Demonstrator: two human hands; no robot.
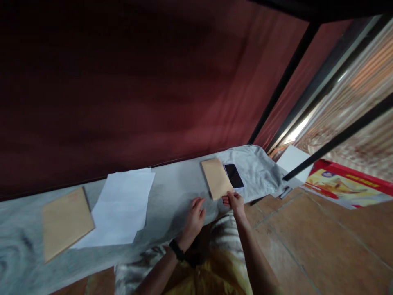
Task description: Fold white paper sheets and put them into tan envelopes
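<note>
A brown paper envelope, or a small stack of them [217, 179], lies on the grey cloth-covered bench in front of me. My right hand [234, 202] grips its near right corner between thumb and fingers. Just left of its near edge, my left hand [195, 215] hovers with loosely bent fingers apart, holding nothing. A dark-screened smartphone [233, 176] lies beside the envelope on the right. Further left, white paper sheets [123, 209] are spread on the cloth. Another brown envelope stack [66, 221] overlaps their left side.
The narrow bench [172, 176] runs along a dark red wall [153, 102]. Black metal bars [282, 84] slant down at the right. A red and yellow carton [350, 184] and a white board [294, 162] stand on the tiled floor [294, 237] beyond the bench's end.
</note>
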